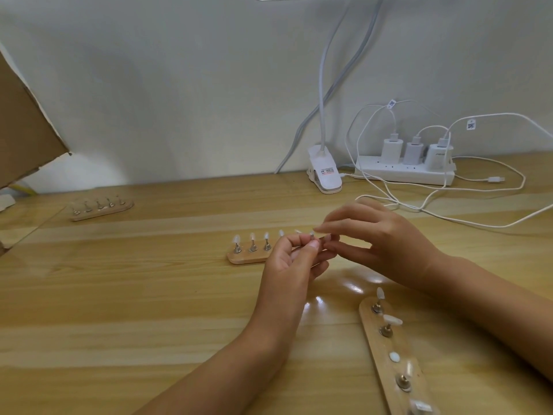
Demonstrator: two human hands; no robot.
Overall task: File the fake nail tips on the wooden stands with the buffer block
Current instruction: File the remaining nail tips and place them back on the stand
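Wooden stands (245,259) dot a wood-grain desk (134,295) below a grey wall (179,100); left hand (287,265) pinches a nail tip (312,234), right hand (389,244) loose-fingered.

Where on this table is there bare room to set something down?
Widest bare wood: the near-left table, bordered by the far stand, middle stand and left forearm. A narrower strip runs between middle stand and lamp clip. Crowded: power strip and cables back right, near stand front right.

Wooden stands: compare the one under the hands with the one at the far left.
The middle stand is partly hidden by the left hand and right hand; the far-left stand sits untouched near the cardboard box. The middle stand's tips show white; the far-left stand's are too small to judge. Both lie crosswise with metal pegs.
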